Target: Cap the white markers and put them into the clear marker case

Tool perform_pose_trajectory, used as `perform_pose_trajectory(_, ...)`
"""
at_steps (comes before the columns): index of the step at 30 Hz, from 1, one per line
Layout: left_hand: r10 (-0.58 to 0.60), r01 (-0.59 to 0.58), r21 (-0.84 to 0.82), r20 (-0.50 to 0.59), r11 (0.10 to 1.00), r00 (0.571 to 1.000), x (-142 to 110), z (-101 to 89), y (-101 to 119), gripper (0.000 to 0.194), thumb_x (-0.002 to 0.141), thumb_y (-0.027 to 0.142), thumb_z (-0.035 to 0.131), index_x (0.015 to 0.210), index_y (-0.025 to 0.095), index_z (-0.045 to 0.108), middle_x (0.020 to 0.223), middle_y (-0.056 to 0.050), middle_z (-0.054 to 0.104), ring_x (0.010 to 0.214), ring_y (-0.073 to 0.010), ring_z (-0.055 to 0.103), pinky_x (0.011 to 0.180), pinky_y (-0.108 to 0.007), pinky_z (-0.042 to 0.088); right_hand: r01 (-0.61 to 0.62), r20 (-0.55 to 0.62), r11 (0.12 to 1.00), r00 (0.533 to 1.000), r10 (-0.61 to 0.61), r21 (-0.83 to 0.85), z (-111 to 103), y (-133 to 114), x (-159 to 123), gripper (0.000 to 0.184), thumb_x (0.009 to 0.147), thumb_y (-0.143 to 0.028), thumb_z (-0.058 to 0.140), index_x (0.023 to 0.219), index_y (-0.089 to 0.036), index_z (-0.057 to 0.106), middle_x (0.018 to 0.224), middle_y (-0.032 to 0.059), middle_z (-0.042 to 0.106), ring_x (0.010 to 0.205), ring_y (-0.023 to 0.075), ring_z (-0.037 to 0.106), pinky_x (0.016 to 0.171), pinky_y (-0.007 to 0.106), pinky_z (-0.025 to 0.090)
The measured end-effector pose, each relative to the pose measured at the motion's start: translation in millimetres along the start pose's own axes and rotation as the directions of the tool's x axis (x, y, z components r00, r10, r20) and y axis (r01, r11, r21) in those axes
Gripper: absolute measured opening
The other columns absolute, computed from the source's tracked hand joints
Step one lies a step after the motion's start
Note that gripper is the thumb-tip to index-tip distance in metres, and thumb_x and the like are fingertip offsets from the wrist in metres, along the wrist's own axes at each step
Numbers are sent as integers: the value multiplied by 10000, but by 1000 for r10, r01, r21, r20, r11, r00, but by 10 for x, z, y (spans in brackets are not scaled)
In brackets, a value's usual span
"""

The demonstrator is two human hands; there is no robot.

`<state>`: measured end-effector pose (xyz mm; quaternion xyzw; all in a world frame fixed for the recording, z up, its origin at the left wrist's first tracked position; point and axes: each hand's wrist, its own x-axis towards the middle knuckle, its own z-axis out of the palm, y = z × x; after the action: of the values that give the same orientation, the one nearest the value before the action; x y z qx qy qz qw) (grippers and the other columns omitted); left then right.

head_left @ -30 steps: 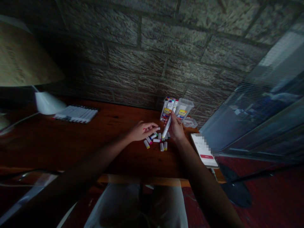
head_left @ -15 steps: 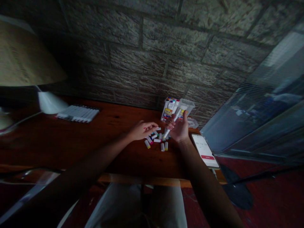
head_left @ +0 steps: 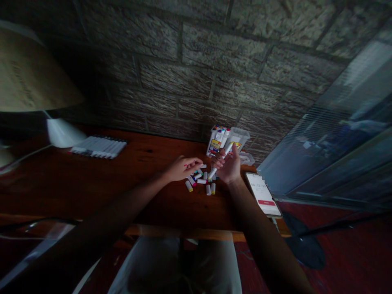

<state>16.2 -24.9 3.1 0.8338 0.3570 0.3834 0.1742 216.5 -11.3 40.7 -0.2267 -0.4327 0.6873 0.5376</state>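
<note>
My right hand is turned palm up, its thumb standing away from the fingers. The fingers curl round a white marker, held at a slant with its lower end toward the table. Below and left of it lies a loose pile of white marker caps with coloured ends, yellow, pink and green among them. My left hand hovers palm down at the pile's left side, fingers stretched forward and slightly bent. A white cap shows right by its fingertips; whether they touch it I cannot tell.
Behind my right hand stand a clear box of markers and another clear box, against the stone wall. A phone lies at the table's right edge. A row of markers and a lamp are at the left.
The marker in my right hand has turned and shifted slightly within the fingers. My left hand has stayed nearly still, and the pile looks the same.
</note>
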Motion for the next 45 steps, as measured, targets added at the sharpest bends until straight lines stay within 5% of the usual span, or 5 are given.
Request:
perform_pose_trajectory(5, 1, -1, 21, 0, 1000, 1000, 3, -9, 20, 306, 924, 401, 507, 1026, 177, 689, 670, 4, 685, 532, -80, 574, 506, -181, 386, 12, -24, 1000, 1000, -12, 12, -26, 11, -4, 633, 759, -836, 370, 570, -233, 405, 456, -42, 314, 441, 122, 317, 468, 278, 317)
perform_pose_trajectory(13, 1, -1, 9, 0, 1000, 1000, 5, -3, 17, 311, 925, 402, 504, 1018, 170, 690, 637, 10, 663, 515, -75, 556, 497, -173, 367, -124, 93, 966, 990, 106, 227, -39, 8, -11, 673, 760, -826, 398, 497, -216, 286, 413, -69, 222, 390, 77, 153, 376, 231, 227)
perform_pose_trajectory(19, 3, -3, 3, -9, 1000, 1000, 1, -5, 23, 305, 926, 390, 507, 1029, 167, 687, 658, 3, 673, 552, -80, 574, 522, -173, 379, -174, 182, 905, 977, 110, 389, -48, -1, -23, 665, 799, -781, 400, 497, -212, 236, 401, -73, 211, 370, 69, 163, 356, 217, 243)
perform_pose_trajectory(45, 9, -9, 20, -6, 1000, 1000, 5, -4, 15, 305, 924, 388, 508, 1022, 168, 697, 652, 7, 666, 523, -71, 543, 499, -173, 355, -54, 143, 919, 990, -3, 392, -117, -10, -37, 574, 716, -602, 534, 492, -230, 157, 421, -96, 92, 375, 66, 90, 341, 223, 232)
